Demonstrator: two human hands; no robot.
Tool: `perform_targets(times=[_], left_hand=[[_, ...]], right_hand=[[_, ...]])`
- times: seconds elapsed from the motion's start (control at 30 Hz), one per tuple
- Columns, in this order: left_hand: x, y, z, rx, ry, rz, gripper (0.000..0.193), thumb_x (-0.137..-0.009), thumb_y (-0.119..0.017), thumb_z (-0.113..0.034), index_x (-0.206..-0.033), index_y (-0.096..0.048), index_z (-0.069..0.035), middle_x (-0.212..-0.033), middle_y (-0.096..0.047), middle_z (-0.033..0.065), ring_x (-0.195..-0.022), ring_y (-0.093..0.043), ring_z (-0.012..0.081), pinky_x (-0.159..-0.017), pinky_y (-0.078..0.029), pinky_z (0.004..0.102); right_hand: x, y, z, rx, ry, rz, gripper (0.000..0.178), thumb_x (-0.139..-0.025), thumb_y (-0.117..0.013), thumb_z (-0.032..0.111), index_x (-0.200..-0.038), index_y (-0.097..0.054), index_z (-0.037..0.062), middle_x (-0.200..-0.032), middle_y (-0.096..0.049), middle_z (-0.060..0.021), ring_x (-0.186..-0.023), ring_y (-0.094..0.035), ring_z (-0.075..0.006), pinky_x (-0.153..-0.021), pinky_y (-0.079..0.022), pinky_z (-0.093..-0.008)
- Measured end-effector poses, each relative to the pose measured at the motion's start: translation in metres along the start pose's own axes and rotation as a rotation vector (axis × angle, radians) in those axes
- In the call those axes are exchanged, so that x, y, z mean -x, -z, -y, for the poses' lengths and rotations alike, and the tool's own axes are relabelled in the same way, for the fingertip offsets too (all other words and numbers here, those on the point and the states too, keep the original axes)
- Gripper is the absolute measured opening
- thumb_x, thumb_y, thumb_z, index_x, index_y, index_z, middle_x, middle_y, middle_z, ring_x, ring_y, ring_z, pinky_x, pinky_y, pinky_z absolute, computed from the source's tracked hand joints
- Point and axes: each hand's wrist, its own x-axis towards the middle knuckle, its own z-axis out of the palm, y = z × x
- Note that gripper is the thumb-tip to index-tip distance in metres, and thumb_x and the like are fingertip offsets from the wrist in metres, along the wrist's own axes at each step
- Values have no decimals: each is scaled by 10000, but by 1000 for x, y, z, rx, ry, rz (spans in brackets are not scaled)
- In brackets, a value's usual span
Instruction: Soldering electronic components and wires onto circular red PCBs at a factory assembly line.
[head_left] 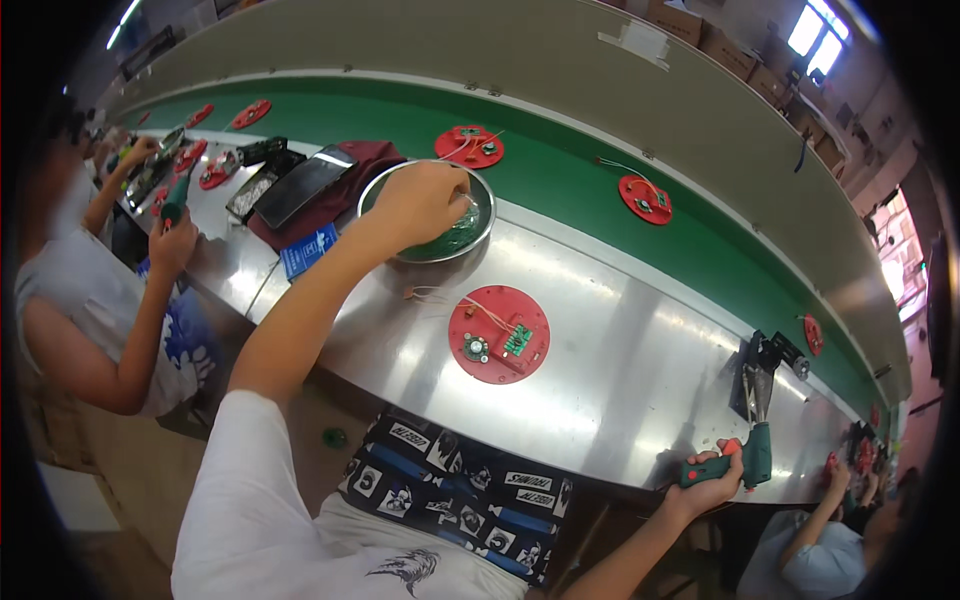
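My left hand (425, 200) reaches into a round metal bowl (487, 228), its fingers bent and closed over a green, shiny filling (458, 236). Whatever the fingertips pinch is hidden. At the lower right, my right hand (712, 490) is wrapped round the grip of a green cordless screwdriver (758, 458) with red parts. Its front points away from me, toward a black object. Between my hands a red round plate (487, 362) lies on the metal bench, bearing a green circuit board (518, 340), a small round part and loose wires.
A green conveyor belt (560, 180) runs behind the metal bench (590, 340), carrying more red plates (645, 200). Left of the bowl are a dark phone (305, 187), a maroon cloth (378, 160) and a blue packet (309, 252). Co-workers sit on both sides; one hand (173, 240) holds a green tool.
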Motion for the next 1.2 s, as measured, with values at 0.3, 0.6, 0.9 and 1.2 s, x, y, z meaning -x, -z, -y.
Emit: perform_targets(times=[0.3,0.6,0.9,1.2], left_hand=[[6,-26,31,74,199,-32,176,-793,-645,-175,-903,-716,-58,-886,-688,145,-890,-683,311,-784,-546,418],[-2,-17,51,698,284,-270,203,-812,-737,-170,-955,-772,-31,-868,-755,124,-800,-719,193,-765,-540,299],[-6,-22,41,1013,189,-449,139,-910,-682,-66,-1003,-742,18,-830,-739,70,-748,-689,115,-668,-546,236],[13,-8,-11,693,-88,-334,178,-941,-572,-14,-1073,-690,-23,-752,-666,37,-683,-585,65,-622,-453,232]], right_hand=[[0,-2,-4,74,7,10,258,-945,-539,245,-992,-589,-4,-797,-566,-79,-511,-509,-147,-473,-435,-280],[-8,3,-9,129,53,28,260,-961,-535,231,-1019,-608,-11,-850,-590,-79,-534,-540,-136,-465,-430,-268],[-13,11,-9,163,18,128,311,-970,-523,276,-1029,-614,-16,-849,-615,-89,-525,-529,-127,-453,-425,-272],[-5,6,-11,125,112,525,343,-963,-536,211,-1162,-540,-68,-966,-637,-195,-463,-538,-160,-385,-448,-288]])
